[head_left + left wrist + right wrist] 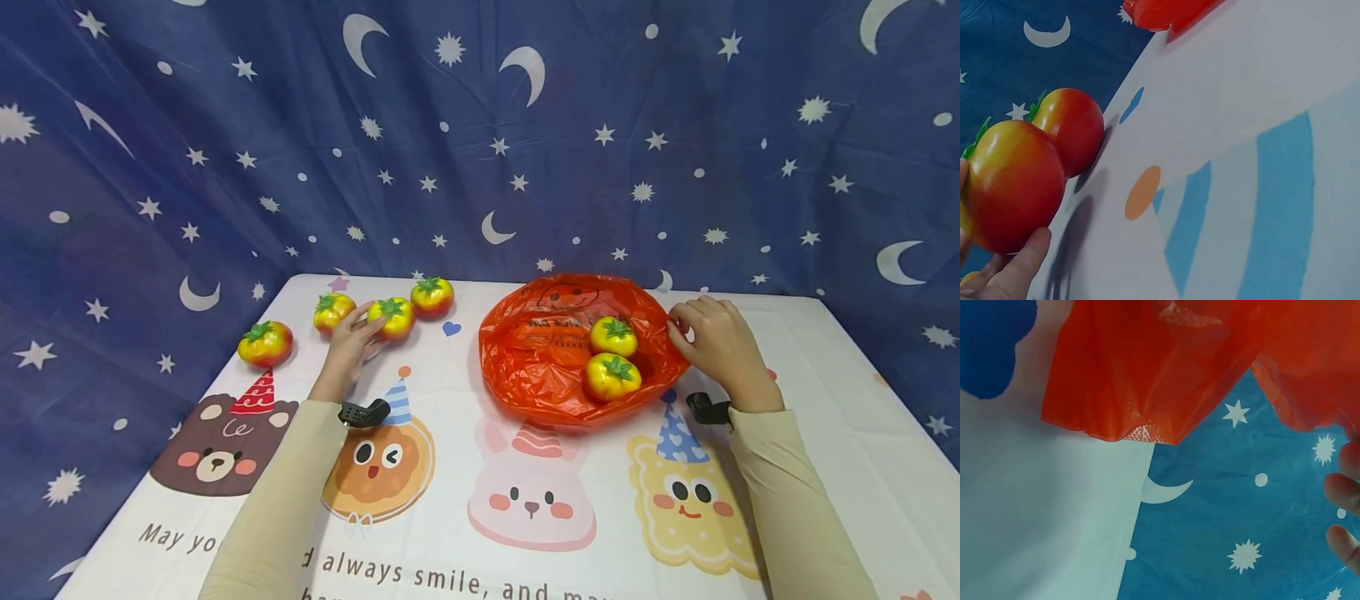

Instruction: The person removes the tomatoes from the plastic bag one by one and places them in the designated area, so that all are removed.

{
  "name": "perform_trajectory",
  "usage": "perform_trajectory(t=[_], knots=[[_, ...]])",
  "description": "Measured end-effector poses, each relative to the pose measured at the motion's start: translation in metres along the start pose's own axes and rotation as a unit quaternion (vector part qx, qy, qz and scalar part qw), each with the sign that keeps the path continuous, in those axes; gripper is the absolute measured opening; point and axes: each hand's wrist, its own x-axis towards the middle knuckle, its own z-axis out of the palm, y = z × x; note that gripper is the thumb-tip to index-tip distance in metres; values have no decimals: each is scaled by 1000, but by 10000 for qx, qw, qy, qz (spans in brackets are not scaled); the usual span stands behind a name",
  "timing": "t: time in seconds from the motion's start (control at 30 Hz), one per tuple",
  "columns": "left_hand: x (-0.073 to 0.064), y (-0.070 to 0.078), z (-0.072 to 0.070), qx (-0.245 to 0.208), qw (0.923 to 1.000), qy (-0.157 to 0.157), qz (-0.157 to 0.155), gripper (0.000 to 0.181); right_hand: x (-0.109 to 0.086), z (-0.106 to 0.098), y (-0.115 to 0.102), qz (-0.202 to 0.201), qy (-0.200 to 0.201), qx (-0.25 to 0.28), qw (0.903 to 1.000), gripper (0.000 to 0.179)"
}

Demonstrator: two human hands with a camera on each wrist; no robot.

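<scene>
My left hand (348,346) grips a yellow-and-red tomato (393,320) with a green leafy top, at the left of the table. In the left wrist view, the thumb and fingers hold this tomato (1016,187) from below and the side, its shadow on the cloth under it. Just behind it is another tomato (432,300). On the right, my right hand (712,346) pinches the right rim of a red plastic bag (525,379), which lies with its mouth spread. Two tomatoes, one in back (613,337) and one in front (612,377), sit inside the bag.
Left of my left hand are two more tomatoes, one near (333,313) and one farther out (266,344). A white tablecloth (450,467) with cartoon prints covers the table. Behind it hangs a blue curtain (420,200) with stars and moons.
</scene>
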Motion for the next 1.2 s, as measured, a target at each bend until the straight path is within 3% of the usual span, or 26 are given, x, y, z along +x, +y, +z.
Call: perform_trajectory(t=[0.23, 1.2], knots=[[0, -1, -2, 165, 9995, 283, -28, 59, 3, 0, 1, -15, 27, 3, 10000, 7], [2, -7, -13, 325, 9977, 589, -129, 62, 0, -1, 0, 75, -47, 2, 10000, 9]])
